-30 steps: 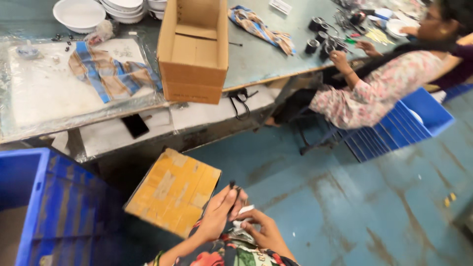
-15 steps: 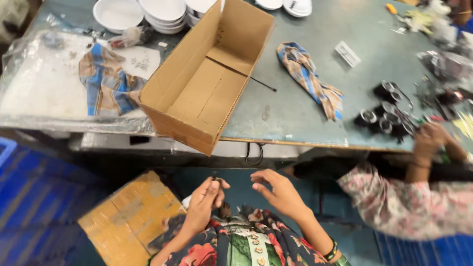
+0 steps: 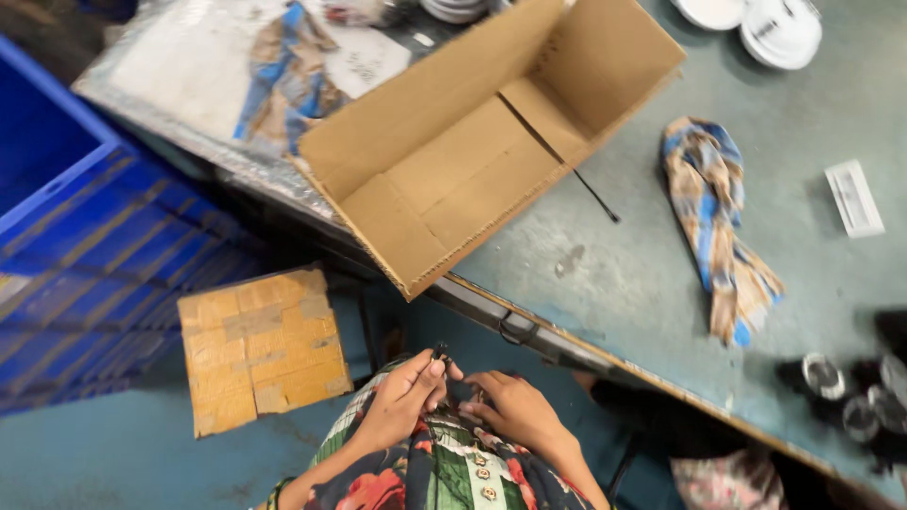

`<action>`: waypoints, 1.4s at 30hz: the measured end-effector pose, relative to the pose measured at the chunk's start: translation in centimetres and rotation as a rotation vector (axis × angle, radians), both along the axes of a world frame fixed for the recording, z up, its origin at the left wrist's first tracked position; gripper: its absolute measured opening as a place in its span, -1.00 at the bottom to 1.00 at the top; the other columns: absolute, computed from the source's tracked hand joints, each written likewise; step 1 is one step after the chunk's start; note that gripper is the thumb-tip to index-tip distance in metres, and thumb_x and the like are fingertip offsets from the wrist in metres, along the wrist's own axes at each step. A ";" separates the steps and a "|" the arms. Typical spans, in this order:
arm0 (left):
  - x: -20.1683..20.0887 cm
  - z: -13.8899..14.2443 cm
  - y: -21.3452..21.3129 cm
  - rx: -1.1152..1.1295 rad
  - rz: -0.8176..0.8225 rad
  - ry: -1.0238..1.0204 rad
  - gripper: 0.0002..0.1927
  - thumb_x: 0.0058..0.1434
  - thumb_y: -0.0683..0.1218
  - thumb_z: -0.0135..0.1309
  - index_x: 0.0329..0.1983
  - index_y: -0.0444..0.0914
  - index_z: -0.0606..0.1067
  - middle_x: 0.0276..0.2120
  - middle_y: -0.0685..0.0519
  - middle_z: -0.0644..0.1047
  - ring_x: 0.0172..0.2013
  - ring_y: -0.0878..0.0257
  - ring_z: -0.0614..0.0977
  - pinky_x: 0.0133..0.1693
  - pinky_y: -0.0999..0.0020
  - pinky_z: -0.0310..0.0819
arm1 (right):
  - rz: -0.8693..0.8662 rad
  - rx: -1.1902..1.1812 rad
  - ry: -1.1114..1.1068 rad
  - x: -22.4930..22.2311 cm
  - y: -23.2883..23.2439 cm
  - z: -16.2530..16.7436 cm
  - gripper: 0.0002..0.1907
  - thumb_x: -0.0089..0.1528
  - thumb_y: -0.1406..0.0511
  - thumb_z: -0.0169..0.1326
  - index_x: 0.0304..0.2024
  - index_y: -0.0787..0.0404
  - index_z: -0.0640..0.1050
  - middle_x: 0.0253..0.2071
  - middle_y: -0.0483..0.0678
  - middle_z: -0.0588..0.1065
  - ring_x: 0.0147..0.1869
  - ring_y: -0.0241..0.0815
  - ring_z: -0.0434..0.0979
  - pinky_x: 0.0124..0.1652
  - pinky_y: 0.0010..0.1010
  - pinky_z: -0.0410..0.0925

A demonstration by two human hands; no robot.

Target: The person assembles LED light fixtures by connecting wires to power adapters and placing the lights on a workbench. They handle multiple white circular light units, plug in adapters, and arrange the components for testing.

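Note:
My left hand is low in the view, over my lap, pinching a small dark part between thumb and fingertips. My right hand lies just beside it with fingers curled, almost touching the left fingers; what it holds is hidden. Both hands sit below the table's front edge. An open empty cardboard box lies tilted on the table, its near corner hanging over the edge above my hands.
A checked blue and tan cloth and a thin black cable tie lie on the grey table. White bowls stand at the back, dark round parts at right. A taped cardboard piece and blue crates are on the floor at left.
My view has swung closer over the table and box. My hands have drawn together, the left now pinching the small dark part; the neighbouring person has left the view.

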State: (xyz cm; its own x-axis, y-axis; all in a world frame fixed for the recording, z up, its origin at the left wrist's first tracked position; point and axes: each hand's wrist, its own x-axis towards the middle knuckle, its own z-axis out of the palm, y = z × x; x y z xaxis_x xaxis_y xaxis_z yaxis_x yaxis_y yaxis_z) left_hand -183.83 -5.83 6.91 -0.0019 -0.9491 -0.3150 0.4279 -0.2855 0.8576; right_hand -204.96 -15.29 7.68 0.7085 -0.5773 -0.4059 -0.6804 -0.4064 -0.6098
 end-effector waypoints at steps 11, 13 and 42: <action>3.5 -4.9 -2.7 0.110 0.321 0.203 -0.63 0.45 0.14 -0.14 -0.21 -0.24 0.46 -0.62 0.26 0.20 -0.68 0.51 0.12 -0.62 0.55 -0.05 | -0.429 -0.525 -0.276 -0.4 -13.1 4.1 -0.37 0.08 0.19 0.34 0.20 0.14 0.51 0.15 0.04 0.54 0.16 0.00 0.55 0.01 -0.24 0.43; 2.4 -6.2 -3.7 0.148 0.243 0.167 -0.61 0.44 0.16 -0.15 -0.22 -0.23 0.49 -0.62 0.26 0.22 -0.67 0.51 0.14 -0.61 0.57 -0.02 | -0.333 -0.709 -0.353 -0.4 -14.4 6.8 -0.28 0.09 0.16 0.31 0.28 0.15 0.44 0.30 0.01 0.46 0.37 0.02 0.40 0.09 -0.25 0.38; 33.3 -7.9 13.0 -0.101 0.558 -0.117 -0.60 0.49 0.13 -0.10 -0.20 -0.25 0.56 -0.45 0.23 0.40 -0.37 0.44 0.38 -0.29 0.48 0.30 | 0.582 -0.983 -0.595 55.5 -3.9 21.3 -0.63 0.08 0.23 0.45 -0.49 0.20 0.46 -0.49 0.06 0.36 -0.43 0.10 0.41 -0.37 -0.12 0.30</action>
State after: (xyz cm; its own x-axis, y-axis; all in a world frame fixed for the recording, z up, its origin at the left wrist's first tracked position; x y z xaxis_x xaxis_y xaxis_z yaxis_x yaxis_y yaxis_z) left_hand -150.55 7.15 -0.99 0.5368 -0.8220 -0.1903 0.3907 0.0422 0.9195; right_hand -149.46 -19.19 29.02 0.8799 0.0010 0.4751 0.0195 -0.9992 -0.0339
